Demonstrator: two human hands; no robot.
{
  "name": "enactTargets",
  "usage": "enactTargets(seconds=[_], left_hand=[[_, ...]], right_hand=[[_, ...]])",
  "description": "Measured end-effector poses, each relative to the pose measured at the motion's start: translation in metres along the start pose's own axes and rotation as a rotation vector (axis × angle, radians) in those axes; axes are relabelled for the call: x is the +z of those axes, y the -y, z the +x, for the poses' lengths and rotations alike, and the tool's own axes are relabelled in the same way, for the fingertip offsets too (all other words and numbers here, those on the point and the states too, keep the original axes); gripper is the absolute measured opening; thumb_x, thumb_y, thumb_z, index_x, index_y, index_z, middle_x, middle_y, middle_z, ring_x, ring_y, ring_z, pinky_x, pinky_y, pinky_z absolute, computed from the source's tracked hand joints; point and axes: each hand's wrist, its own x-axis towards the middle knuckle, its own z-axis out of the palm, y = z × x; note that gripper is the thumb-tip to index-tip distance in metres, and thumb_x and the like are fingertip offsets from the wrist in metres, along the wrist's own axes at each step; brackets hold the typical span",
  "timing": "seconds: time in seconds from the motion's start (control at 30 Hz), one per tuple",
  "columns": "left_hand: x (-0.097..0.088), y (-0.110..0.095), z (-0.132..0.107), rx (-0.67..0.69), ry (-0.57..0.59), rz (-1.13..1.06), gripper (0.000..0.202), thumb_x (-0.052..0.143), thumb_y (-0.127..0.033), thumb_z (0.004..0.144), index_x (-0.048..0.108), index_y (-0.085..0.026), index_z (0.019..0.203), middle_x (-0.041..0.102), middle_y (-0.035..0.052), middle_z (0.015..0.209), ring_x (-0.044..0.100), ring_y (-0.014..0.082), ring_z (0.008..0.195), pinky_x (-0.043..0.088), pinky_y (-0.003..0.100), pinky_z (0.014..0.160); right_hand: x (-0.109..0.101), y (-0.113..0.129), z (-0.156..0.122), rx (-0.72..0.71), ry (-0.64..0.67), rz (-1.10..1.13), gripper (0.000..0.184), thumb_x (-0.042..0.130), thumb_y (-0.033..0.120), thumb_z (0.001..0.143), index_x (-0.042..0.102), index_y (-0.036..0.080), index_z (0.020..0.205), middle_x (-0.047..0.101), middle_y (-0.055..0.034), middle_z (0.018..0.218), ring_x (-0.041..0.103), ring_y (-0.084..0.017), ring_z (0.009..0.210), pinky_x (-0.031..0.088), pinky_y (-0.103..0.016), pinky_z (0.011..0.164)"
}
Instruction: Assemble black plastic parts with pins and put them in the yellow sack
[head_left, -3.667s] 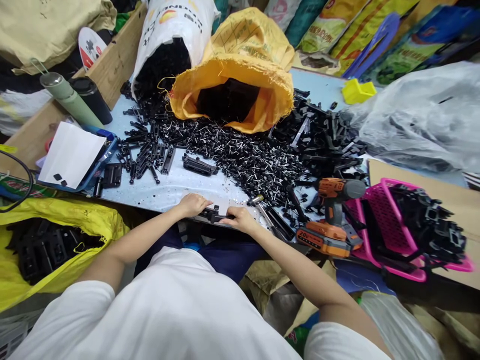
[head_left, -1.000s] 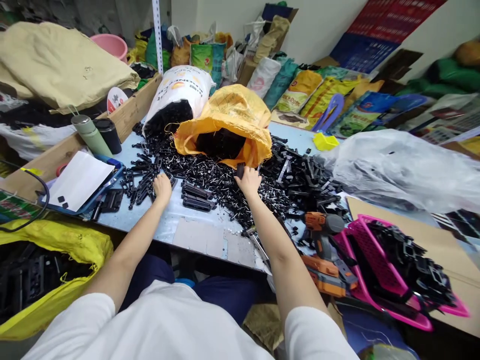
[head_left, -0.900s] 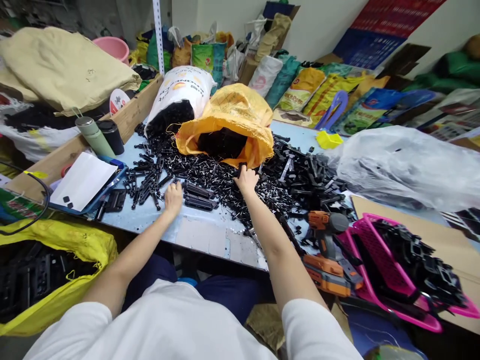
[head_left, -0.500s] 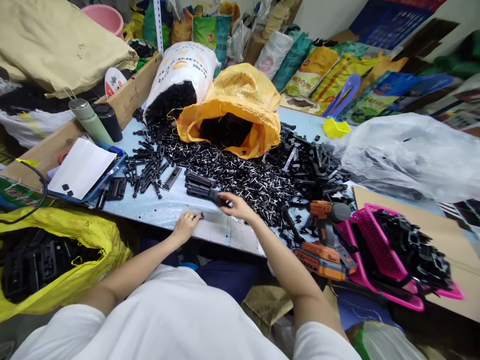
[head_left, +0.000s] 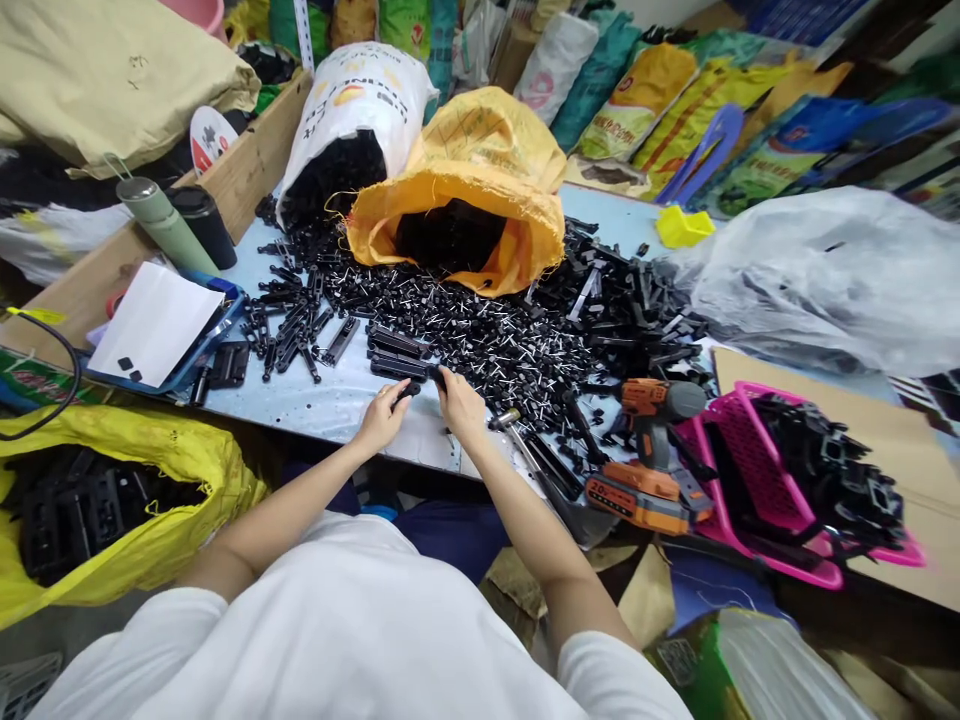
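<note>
My left hand (head_left: 381, 415) is above the front edge of the table, its fingers pinched round a small black plastic part (head_left: 407, 391). Close on its right, my right hand (head_left: 460, 404) is closed, with thumb and fingertips on another small black piece (head_left: 435, 373); its shape is mostly hidden. Just beyond both hands lie several long black plastic strips (head_left: 397, 354) side by side. Behind and to the right spreads a heap of small black parts with shiny metal pins (head_left: 502, 355). A metal-shafted tool with a brass-coloured end (head_left: 506, 418) lies beside my right forearm.
An orange and black cordless drill (head_left: 649, 460) stands at the right, next to a pink basket (head_left: 765, 480) of black parts. Orange (head_left: 487, 140) and white sacks (head_left: 367, 90) lie open at the back. A yellow sack (head_left: 217, 470) of black parts is low on the left.
My right hand has moved slightly up, and my left hand has risen and moved right, closer to it. The view has shifted a little, and the brass-ended tool now shows beside my forearm.
</note>
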Motion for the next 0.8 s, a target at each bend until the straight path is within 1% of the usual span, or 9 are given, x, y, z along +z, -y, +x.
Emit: enactTargets(seconds=[0.13, 0.23, 0.3, 0.37, 0.43, 0.53, 0.6, 0.7, 0.8], left_hand=[[0.014, -0.019, 0.018, 0.000, -0.014, -0.076, 0.039, 0.046, -0.034, 0.091, 0.054, -0.018, 0.125, 0.058, 0.0086, 0.102, 0.061, 0.0164, 0.088, 0.049, 0.029, 0.081], [0.016, -0.031, 0.030, 0.038, 0.004, -0.108, 0.039, 0.046, -0.035, 0.091, 0.055, -0.018, 0.125, 0.058, 0.0077, 0.100, 0.061, 0.0159, 0.088, 0.048, 0.028, 0.081], [0.015, -0.038, 0.034, 0.077, 0.024, -0.126, 0.039, 0.046, -0.036, 0.091, 0.055, -0.018, 0.125, 0.058, 0.0068, 0.099, 0.061, 0.0158, 0.089, 0.048, 0.029, 0.082], [0.014, -0.045, 0.033, 0.108, 0.034, -0.130, 0.038, 0.045, -0.036, 0.092, 0.055, -0.019, 0.125, 0.058, 0.0064, 0.099, 0.060, 0.0163, 0.091, 0.047, 0.029, 0.084], [0.012, -0.053, 0.030, 0.121, 0.025, -0.109, 0.039, 0.045, -0.035, 0.092, 0.053, -0.019, 0.127, 0.059, 0.0069, 0.100, 0.059, 0.0176, 0.094, 0.047, 0.031, 0.086], [0.010, -0.061, 0.024, 0.135, 0.006, -0.043, 0.041, 0.046, -0.035, 0.091, 0.052, -0.017, 0.128, 0.059, 0.0086, 0.100, 0.058, 0.0200, 0.098, 0.046, 0.033, 0.088], [0.008, -0.066, 0.020, 0.138, 0.008, -0.006, 0.040, 0.044, -0.034, 0.092, 0.053, -0.016, 0.126, 0.059, 0.0091, 0.100, 0.057, 0.0204, 0.098, 0.046, 0.033, 0.088], [0.002, -0.071, 0.015, 0.126, 0.031, 0.060, 0.039, 0.042, -0.033, 0.093, 0.054, -0.017, 0.126, 0.060, 0.0086, 0.100, 0.058, 0.0195, 0.095, 0.047, 0.031, 0.085], [-0.006, -0.074, 0.009, 0.131, 0.079, 0.162, 0.039, 0.045, -0.034, 0.091, 0.056, -0.017, 0.124, 0.060, 0.0081, 0.099, 0.059, 0.0193, 0.091, 0.048, 0.029, 0.081]], right_hand=[[-0.017, 0.003, 0.005, 0.052, -0.027, 0.325, 0.054, 0.033, 0.050, 0.092, 0.037, 0.025, 0.139, 0.053, -0.0093, 0.103, 0.059, -0.019, 0.081, 0.048, -0.032, 0.074], [-0.032, -0.003, 0.009, 0.159, 0.048, 0.748, 0.063, 0.029, 0.060, 0.089, 0.040, 0.023, 0.138, 0.058, -0.0048, 0.083, 0.058, -0.015, 0.062, 0.050, -0.030, 0.062], [-0.042, -0.004, 0.010, 0.205, 0.120, 1.035, 0.071, 0.031, 0.067, 0.085, 0.041, 0.020, 0.137, 0.058, -0.0014, 0.069, 0.056, -0.013, 0.052, 0.050, -0.028, 0.053], [-0.049, -0.002, 0.008, 0.267, 0.127, 1.219, 0.077, 0.036, 0.072, 0.080, 0.043, 0.018, 0.134, 0.058, -0.0004, 0.063, 0.055, -0.013, 0.048, 0.048, -0.025, 0.047], [-0.053, 0.004, 0.004, 0.349, 0.106, 1.314, 0.079, 0.039, 0.074, 0.078, 0.047, 0.016, 0.131, 0.059, -0.0012, 0.060, 0.055, -0.013, 0.046, 0.046, -0.023, 0.043], [-0.051, 0.013, -0.002, 0.434, 0.144, 1.371, 0.080, 0.035, 0.075, 0.079, 0.050, 0.012, 0.126, 0.059, -0.0024, 0.057, 0.056, -0.014, 0.045, 0.046, -0.023, 0.043], [-0.048, 0.017, -0.007, 0.397, 0.152, 1.357, 0.078, 0.032, 0.073, 0.081, 0.050, 0.013, 0.128, 0.061, -0.0030, 0.060, 0.056, -0.014, 0.048, 0.048, -0.025, 0.045], [-0.049, 0.016, -0.014, 0.193, 0.090, 1.207, 0.069, 0.036, 0.067, 0.084, 0.049, 0.018, 0.131, 0.065, -0.0041, 0.077, 0.056, -0.012, 0.053, 0.050, -0.026, 0.050], [-0.058, 0.006, -0.020, -0.054, 0.068, 0.923, 0.057, 0.041, 0.057, 0.086, 0.051, 0.022, 0.130, 0.063, -0.0056, 0.098, 0.055, -0.010, 0.058, 0.052, -0.027, 0.059]])
